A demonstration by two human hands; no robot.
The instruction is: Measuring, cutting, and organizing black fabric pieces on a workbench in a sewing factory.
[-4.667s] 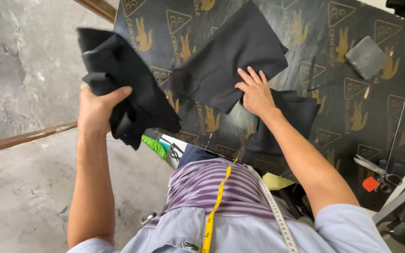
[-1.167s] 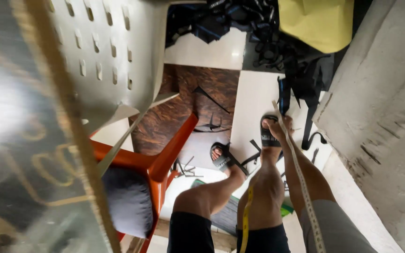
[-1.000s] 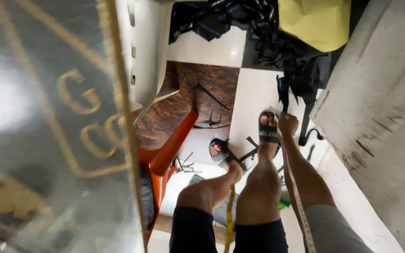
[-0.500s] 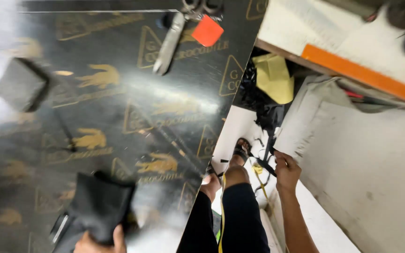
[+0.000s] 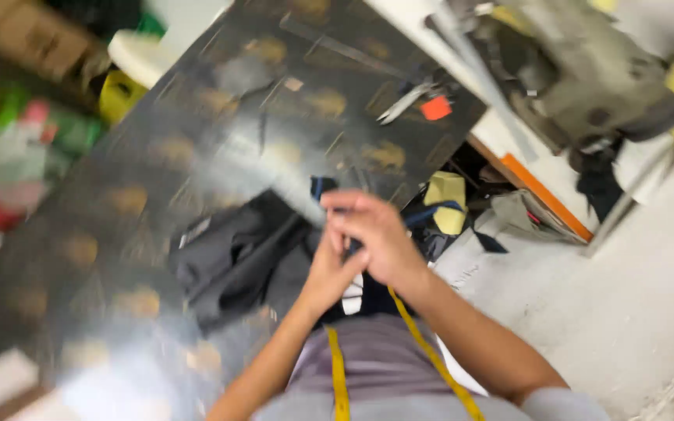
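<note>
fabric pile [image 5: 232, 261] on table [image 5: 157, 156] | left of hands | scissors [image 5: 403, 103] beyond

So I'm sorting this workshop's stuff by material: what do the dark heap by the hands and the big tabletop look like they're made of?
The dark heap looks like soft matte woven cloth, black or charcoal: it folds and slumps with no shine. The tabletop looks like a hard dark board with a glossy coating or film: it throws bright glare and carries repeated gold printed marks. Motion blur leaves both open.

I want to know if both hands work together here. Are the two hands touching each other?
Touching. The head view, though blurred, shows the left hand pressed against the right hand with no gap, just beside the dark fabric.
</note>
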